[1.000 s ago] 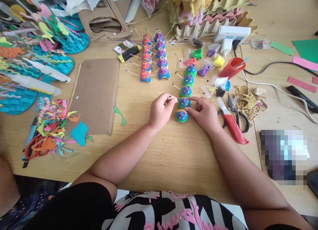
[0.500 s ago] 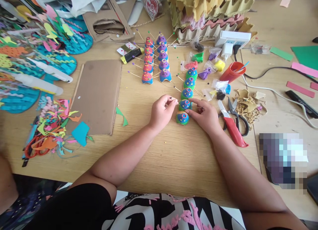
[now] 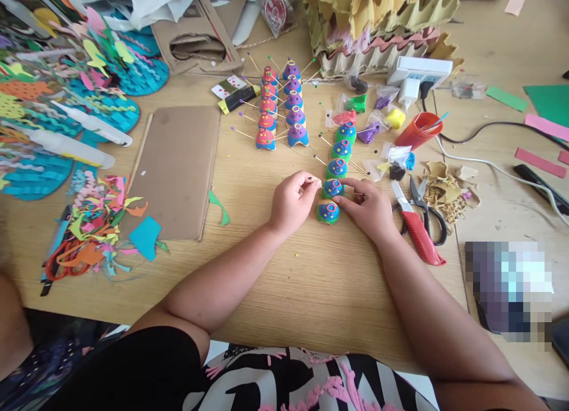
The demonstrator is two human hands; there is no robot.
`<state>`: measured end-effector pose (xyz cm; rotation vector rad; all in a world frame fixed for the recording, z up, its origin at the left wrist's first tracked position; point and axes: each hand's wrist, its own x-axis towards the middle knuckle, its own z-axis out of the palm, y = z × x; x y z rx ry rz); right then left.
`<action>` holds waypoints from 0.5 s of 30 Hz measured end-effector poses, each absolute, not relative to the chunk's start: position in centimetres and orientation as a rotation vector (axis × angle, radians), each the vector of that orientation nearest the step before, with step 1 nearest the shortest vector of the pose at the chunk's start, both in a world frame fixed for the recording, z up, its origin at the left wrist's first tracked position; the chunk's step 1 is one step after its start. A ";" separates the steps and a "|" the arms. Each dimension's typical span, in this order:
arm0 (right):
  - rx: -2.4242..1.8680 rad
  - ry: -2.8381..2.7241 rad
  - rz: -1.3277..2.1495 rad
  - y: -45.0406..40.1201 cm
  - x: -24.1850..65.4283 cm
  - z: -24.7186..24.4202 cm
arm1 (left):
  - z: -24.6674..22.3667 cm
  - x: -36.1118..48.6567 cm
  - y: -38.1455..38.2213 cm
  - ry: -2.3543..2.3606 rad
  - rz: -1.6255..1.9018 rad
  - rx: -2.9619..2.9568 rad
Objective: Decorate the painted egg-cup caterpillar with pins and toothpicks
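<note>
Left hand (image 3: 290, 202) pinches a dark-tipped stick (image 3: 311, 179); right hand (image 3: 370, 208), its grip partly spread, holds the blue-green caterpillar (image 3: 336, 167)

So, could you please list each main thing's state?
Blue-and-green domed figures: lined up
Left hand: pinching a thin dark-tipped stick
Right hand: touching one figure
Red-and-blue domed figures: sticks attached
Black-handled metal scissors: open
Red-handled knife: blade exposed
Brown cardboard sheet: lying flat
</note>
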<state>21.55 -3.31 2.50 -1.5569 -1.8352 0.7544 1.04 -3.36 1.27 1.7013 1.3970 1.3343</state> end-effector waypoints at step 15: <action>-1.587 -1.830 0.767 -3.3 21.4 2.9 | 1.1 0.9 -3.2 1.360 1.306 1.801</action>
